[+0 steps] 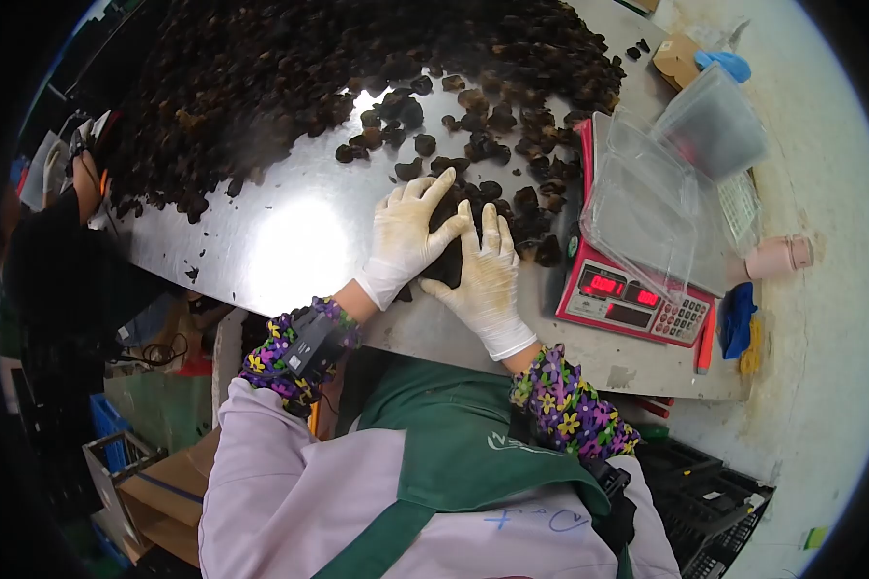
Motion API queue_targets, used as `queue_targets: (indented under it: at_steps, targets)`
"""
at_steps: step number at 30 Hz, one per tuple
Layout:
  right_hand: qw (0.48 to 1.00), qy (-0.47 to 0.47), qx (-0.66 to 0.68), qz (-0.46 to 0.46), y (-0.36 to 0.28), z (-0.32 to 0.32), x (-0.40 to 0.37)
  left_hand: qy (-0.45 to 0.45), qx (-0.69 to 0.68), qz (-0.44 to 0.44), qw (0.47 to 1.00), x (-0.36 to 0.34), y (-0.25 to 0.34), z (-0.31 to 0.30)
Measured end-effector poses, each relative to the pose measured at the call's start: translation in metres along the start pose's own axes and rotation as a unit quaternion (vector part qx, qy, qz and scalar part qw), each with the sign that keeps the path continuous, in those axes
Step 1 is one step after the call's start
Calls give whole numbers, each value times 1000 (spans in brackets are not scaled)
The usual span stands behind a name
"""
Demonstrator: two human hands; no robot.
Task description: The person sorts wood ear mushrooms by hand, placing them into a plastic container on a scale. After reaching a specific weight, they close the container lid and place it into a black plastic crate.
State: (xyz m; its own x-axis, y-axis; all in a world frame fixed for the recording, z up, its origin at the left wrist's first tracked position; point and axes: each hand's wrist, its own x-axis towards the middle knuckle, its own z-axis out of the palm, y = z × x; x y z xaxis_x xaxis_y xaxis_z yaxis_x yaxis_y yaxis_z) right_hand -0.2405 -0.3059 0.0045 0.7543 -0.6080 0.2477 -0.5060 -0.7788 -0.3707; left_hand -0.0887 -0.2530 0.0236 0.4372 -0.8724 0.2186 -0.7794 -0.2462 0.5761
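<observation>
My left hand (404,234), in a whitish glove, rests at a small heap of dark, curled pieces (444,268) that look like wood ear mushrooms. My right hand (483,280), gloved the same way, lies against the heap's near right side. Both hands have stretched fingers, with the heap partly hidden beneath and between them. Beyond them, loose mushrooms (488,145) are scattered on the metal table (299,232). To the right stands a red digital scale (589,307), its display lit, with a clear plastic box (642,212) on its top.
A large mushroom pile (290,77) covers the table's far side. Clear containers (713,121), a pink cup (780,259) and a blue cloth (739,318) are at the right by the wall. Another person's arm (85,183) shows at the left. Black crates (700,492) stand below.
</observation>
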Motion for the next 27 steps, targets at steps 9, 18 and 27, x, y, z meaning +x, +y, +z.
queue_targets:
  at_steps: [9,18,27]
  targets:
    - [1000,17,18,3,1,1,3,32,-56,91,994,9,-14,19]
    - [983,88,158,-38,8,10,4,-37,-534,-176,827,-2,21,14]
    - [969,184,126,-110,-16,-121,38,32,-519,-68,851,44,118,-70]
